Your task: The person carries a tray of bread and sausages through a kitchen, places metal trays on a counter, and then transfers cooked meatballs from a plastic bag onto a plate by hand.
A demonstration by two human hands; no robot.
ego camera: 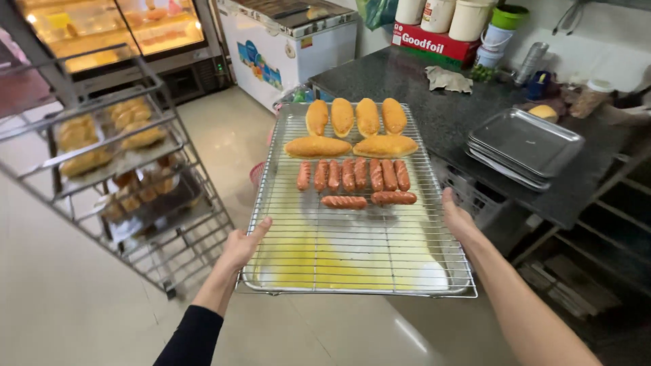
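Both hands are carrying a wire cooling rack (pixel 352 271) sitting over a tray, held out level in mid-air above the tiled floor (pixel 81 318). The left hand (pixel 243 247) is gripping the left rim, fingers curled on top; the right hand (pixel 458 218) is clamped on the right rim, probably one per side so nothing is sliding. Bread rolls (pixel 356 116) and sausages (pixel 352 175) are crowding the far end, near half bare. A rolling rack of baked goods (pixel 122 169) is standing close on the left, a dark granite counter (pixel 434 108) with stacked metal trays (pixel 525 146) on the right, leaving a narrow lane ahead.
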